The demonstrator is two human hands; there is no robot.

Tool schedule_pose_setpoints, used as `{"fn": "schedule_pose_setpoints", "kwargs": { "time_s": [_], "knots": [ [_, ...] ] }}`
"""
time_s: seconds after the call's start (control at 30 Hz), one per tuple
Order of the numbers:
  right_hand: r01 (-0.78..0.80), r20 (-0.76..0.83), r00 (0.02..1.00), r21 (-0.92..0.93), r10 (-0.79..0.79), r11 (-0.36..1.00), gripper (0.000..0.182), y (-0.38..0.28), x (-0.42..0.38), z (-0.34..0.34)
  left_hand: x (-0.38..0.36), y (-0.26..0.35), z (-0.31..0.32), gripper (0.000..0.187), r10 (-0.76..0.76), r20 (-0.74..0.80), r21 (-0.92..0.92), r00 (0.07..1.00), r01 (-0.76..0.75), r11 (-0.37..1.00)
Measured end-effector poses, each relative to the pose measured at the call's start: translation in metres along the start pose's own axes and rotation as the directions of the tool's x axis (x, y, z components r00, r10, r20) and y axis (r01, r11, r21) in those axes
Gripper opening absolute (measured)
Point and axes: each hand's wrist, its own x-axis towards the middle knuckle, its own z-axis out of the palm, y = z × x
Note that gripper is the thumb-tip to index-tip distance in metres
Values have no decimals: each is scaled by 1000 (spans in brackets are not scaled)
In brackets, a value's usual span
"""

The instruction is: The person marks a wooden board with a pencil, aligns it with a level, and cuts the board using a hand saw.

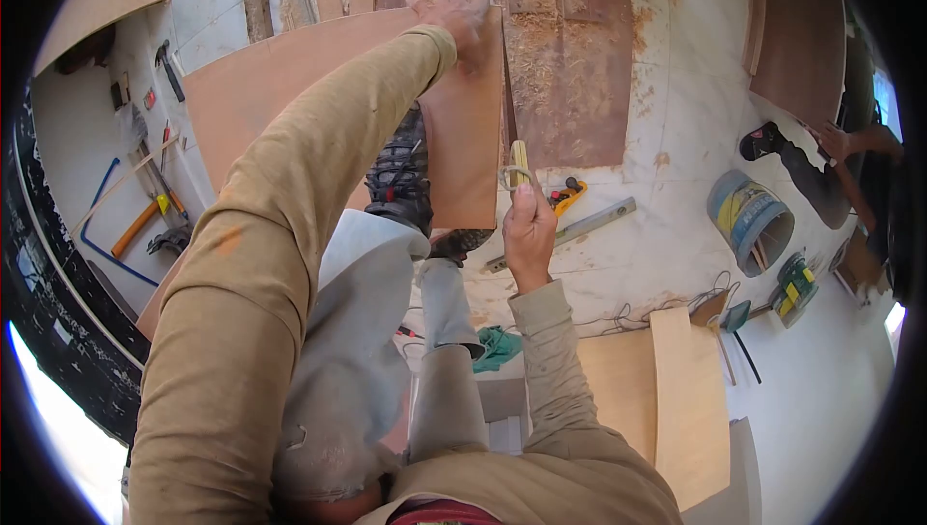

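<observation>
A brown wooden board [465, 148] lies before me, with my black laced shoe [401, 168] on top of it. My left hand [456, 23] rests with fingers spread at the board's far edge, somewhat blurred. Close by the right edge of the board, my right hand [530, 230] is closed around the lower end of a handsaw [519, 160] with a pale yellowish handle. Its narrow dark blade points away from me along that edge. Just right of this hand are a yellow-and-black hand tool [570, 197] and a metal spirit level [599, 223] on the floor.
Shavings cover brown panels [579, 81] beyond the saw. A hammer [170, 71], a blue hacksaw [101, 235] and other tools lie left. At right stand a bucket [751, 221], a green power tool [796, 288] and another person [850, 172]. Cables and pale boards [690, 399] lie nearer.
</observation>
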Motion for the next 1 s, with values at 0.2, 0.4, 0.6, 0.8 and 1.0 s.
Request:
{"fn": "schedule_pose_setpoints", "kwargs": {
  "time_s": [0.2, 0.4, 0.6, 0.8, 1.0],
  "knots": [
    [222, -86, 971, -27, -224, 975, 45, -9, 178, 70, -1, 3, 3, 114, -13, 14, 39, 1000, 12, 999],
    [27, 15, 1000, 22, -28, 999, 38, 4, 18, 5, -3, 6, 2, 107, -3, -5, 18, 1000, 3, 1000],
    [103, 8, 995, -150, -103, 983, 42, -3, 125, 46, -1, 6, 3, 106, -13, 5, 13, 1000, 13, 1000],
    [117, -39, 992, -21, -117, 993, 43, 7, 88, 39, -4, 7, 1, 111, -29, 24, 25, 999, 28, 999],
    [22, -13, 1000, -114, -24, 993, 42, -1, 59, 27, -8, 5, 3, 110, -5, 22, 15, 1000, 4, 1000]
  ]
}}
